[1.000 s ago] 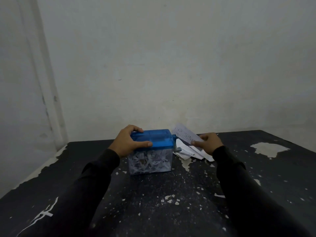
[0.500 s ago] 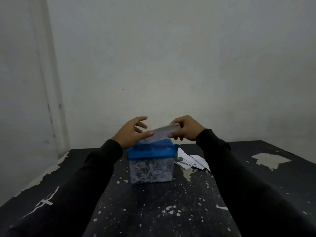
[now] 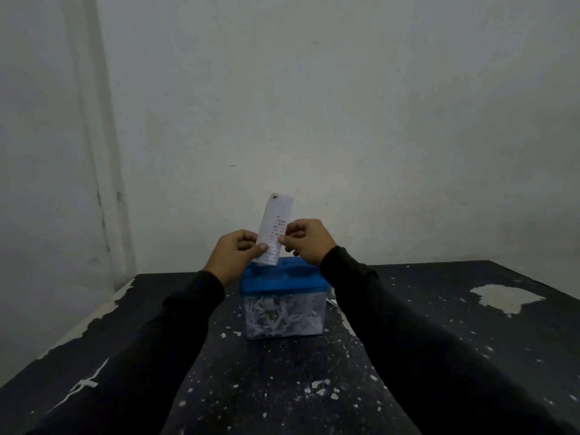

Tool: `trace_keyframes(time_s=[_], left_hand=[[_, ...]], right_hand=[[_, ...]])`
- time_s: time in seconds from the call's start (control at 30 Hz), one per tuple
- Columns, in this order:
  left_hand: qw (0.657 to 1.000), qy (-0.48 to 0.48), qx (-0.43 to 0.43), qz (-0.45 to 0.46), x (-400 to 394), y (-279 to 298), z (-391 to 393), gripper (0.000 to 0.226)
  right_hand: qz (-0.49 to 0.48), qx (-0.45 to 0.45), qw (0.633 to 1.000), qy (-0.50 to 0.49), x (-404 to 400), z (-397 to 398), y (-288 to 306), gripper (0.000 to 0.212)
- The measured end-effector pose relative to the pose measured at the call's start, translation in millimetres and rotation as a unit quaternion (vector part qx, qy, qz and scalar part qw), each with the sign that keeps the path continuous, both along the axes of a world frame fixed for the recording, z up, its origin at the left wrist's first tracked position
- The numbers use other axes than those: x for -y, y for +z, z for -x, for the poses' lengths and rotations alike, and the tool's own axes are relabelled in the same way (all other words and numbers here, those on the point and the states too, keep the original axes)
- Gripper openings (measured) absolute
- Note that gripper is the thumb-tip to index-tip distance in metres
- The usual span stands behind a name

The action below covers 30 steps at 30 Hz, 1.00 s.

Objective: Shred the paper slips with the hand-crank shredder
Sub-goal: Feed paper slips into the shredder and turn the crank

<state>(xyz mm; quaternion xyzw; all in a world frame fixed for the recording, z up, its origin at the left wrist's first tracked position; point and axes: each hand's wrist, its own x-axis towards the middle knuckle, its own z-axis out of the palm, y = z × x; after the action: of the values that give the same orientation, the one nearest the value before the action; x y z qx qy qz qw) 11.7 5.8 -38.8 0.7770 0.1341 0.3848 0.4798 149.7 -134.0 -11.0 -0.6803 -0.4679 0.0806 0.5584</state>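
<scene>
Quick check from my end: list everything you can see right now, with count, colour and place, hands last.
Printed white paper slip: one, upright, lower end at the shredder's top.
Blue-lidded clear plastic hand-crank shredder: one, mid-table, bin holding white shreds.
Loose white paper: count unclear, mostly hidden right of the shredder.
Worn black table: one, chipped pale patches, white flecks.
Pale wall: behind the table.
Left hand: black sleeve, pinches the slip's left edge.
Right hand: black sleeve, pinches the right edge.
</scene>
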Motion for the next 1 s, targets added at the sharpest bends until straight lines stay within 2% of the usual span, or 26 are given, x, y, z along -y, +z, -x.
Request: trace_keyframes(time_s=[0.17,0.33,0.43,0.6,0.87,0.93,1.0], left_hand=[[1.0,-0.022,0.001,0.001,-1.6,-6.4,2.7,0.02],[0.999,-0.013,-0.017,-0.035,0.1,-12.5,3.9,0.018],[0.999,-0.007,-0.007,-0.046,2.1,-12.1,3.9,0.015],[0.999,-0.011,-0.001,-0.052,2.5,-11.7,2.4,0.006],[0.997,0.021,0.005,-0.078,1.1,-21.8,-3.0,0.017],[0.997,0.029,0.007,-0.077,1.6,-24.7,-4.9,0.018],[0.996,0.04,0.008,-0.08,1.6,-27.8,-6.4,0.019]], right_hand=[[-0.039,0.063,0.997,-0.024,-4.8,1.2,0.9,0.005],[-0.028,0.113,0.993,-0.018,-5.4,-2.3,-3.9,0.015],[-0.008,0.114,0.993,-0.009,-5.0,-2.0,-6.2,0.025],[0.021,0.118,0.992,-0.035,-8.2,-7.6,-13.8,0.024],[0.055,0.126,0.99,-0.022,-1.3,-4.2,-14.2,0.025],[0.075,0.16,0.983,-0.059,4.8,-7.2,-15.4,0.03],[0.121,0.202,0.964,-0.12,19.6,-12.2,-18.7,0.045]])
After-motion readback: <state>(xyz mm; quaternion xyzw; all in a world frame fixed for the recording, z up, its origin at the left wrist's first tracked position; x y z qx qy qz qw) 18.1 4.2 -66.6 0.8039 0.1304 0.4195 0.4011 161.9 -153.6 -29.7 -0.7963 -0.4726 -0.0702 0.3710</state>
